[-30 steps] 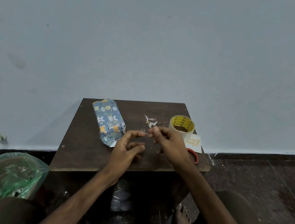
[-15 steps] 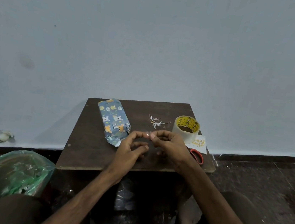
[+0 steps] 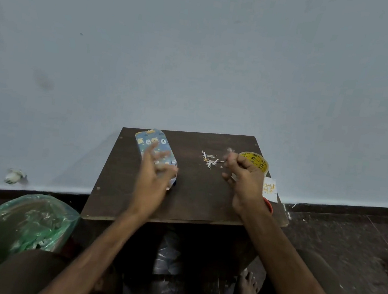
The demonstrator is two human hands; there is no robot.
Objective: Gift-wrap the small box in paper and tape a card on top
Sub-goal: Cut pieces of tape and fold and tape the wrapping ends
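Observation:
The small box [image 3: 151, 139], wrapped in blue cartoon-print paper, lies at the back left of the dark wooden table [image 3: 196, 196]. My left hand [image 3: 154, 173] is over its near end with fingers spread, blurred by motion. My right hand [image 3: 245, 180] hovers at the right with curled fingers and pinches a small piece of clear tape [image 3: 229, 150] at its fingertips. Just behind that hand stands the yellow-cored tape roll [image 3: 258, 161]. The white card [image 3: 269, 189] with orange writing lies at the table's right edge.
Shredded paper scraps [image 3: 209, 159] lie in the middle back of the table. A red scissors handle [image 3: 269, 205] shows under my right wrist. A bin lined with a green bag [image 3: 19, 230] stands on the floor at left. The wall is close behind the table.
My hands were together at the table's middle, pinching the tape between them. They have parted: the left went to the wrapped box, the right moved back toward the tape roll.

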